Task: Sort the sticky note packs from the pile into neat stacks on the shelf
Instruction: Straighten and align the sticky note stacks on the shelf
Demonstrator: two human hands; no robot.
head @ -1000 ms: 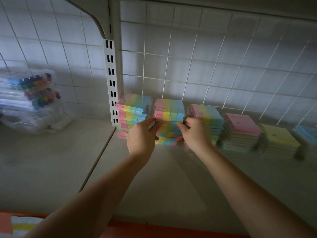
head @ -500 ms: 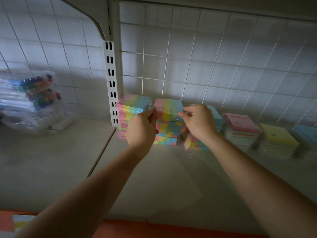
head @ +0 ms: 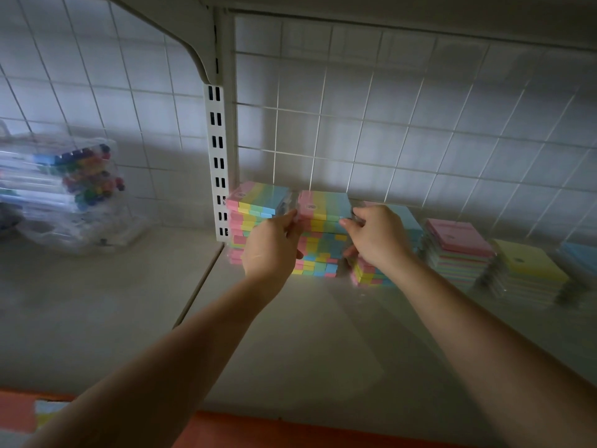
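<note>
Several stacks of rainbow-striped sticky note packs stand along the back of the shelf [head: 290,334]. My left hand [head: 271,247] holds the left side of the middle stack [head: 323,227] near its top. On the right side of the same stack, my right hand [head: 378,237] pinches the top packs. A left stack [head: 255,202] stands against the slotted upright. Behind my right hand a third rainbow stack [head: 368,274] is mostly hidden.
Further right stand a pink-topped stack [head: 455,237], a yellow-topped stack [head: 526,263] and a blue one [head: 581,257] at the frame edge. A clear bag of coloured markers [head: 74,189] sits on the left shelf. A wire grid backs the shelf; an orange edge [head: 290,431] runs below.
Both hands have slid up from the lower front of the middle stack to its upper sides. The stack's top packs now sit more squarely.
</note>
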